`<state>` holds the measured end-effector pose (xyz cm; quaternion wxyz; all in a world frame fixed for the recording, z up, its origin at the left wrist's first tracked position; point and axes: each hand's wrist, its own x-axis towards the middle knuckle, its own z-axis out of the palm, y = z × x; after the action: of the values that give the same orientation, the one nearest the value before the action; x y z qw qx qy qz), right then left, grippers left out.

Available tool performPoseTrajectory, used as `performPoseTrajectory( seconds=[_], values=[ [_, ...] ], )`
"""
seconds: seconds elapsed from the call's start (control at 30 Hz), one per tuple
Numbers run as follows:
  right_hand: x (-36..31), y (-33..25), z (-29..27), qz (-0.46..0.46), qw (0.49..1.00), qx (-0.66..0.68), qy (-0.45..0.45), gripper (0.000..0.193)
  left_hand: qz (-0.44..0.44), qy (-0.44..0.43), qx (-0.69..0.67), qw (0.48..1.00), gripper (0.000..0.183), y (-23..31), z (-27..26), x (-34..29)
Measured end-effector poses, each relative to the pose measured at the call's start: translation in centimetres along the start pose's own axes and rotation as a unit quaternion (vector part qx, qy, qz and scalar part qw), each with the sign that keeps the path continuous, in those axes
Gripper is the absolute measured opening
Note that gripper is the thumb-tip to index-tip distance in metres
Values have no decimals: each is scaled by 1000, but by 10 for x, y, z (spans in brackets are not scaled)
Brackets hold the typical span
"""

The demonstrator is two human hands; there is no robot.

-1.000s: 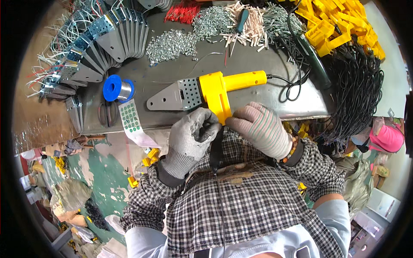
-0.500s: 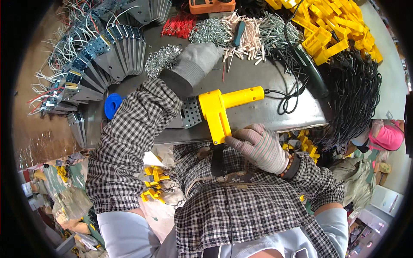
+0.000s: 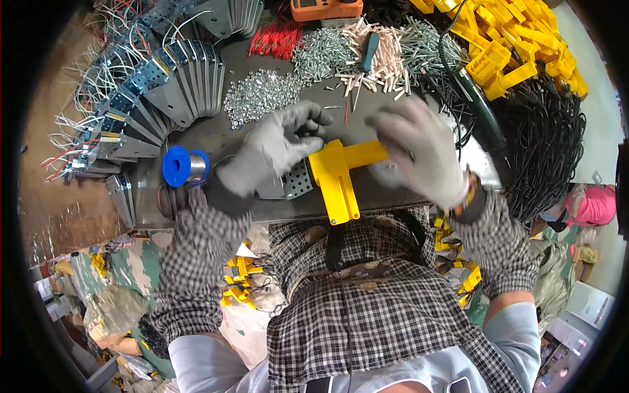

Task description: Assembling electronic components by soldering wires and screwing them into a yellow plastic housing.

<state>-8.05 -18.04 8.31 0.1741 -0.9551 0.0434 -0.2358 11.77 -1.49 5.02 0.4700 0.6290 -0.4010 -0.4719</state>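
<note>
A yellow plastic tool housing [image 3: 333, 177] with a sideways handle lies near the table's front edge. Its left side joins a perforated metal plate [image 3: 298, 181]. My left hand [image 3: 272, 144], in a grey glove, is beside the housing with its fingers curled and its thumb close to the upper edge. Whatever those fingers hold is too small or hidden to make out. My right hand [image 3: 422, 154], also gloved and smeared by motion, is over the handle's right end, hiding it. A heap of small metal nuts [image 3: 262, 95] lies just beyond my left hand.
A blue solder spool [image 3: 178, 166] stands at left, near a fanned row of grey metal plates [image 3: 180, 88] with wires. Farther back are screws [image 3: 321, 56], pale sleeves [image 3: 383, 56], a screwdriver [image 3: 369, 52] and yellow housings [image 3: 511, 39]. Black cables [image 3: 547, 144] lie at right.
My left hand has come back from the small parts toward the housing, uncovering the nuts and spool. My right hand has risen from the housing's lower end to its handle.
</note>
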Motion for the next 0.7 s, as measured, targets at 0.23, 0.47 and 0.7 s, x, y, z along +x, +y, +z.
performPoseTrajectory(
  seconds=[0.23,0.47,0.7],
  values=[
    [90,53,57,-110,908,-328,-238,27,197,90,431,876,32,18,32,-25],
    [68,44,26,81,997,-9,6,14,166,170,566,789,11,7,-9,78],
    [-58,-20,8,479,716,493,119,13,77,-6,586,807,4,37,26,103]
  ],
)
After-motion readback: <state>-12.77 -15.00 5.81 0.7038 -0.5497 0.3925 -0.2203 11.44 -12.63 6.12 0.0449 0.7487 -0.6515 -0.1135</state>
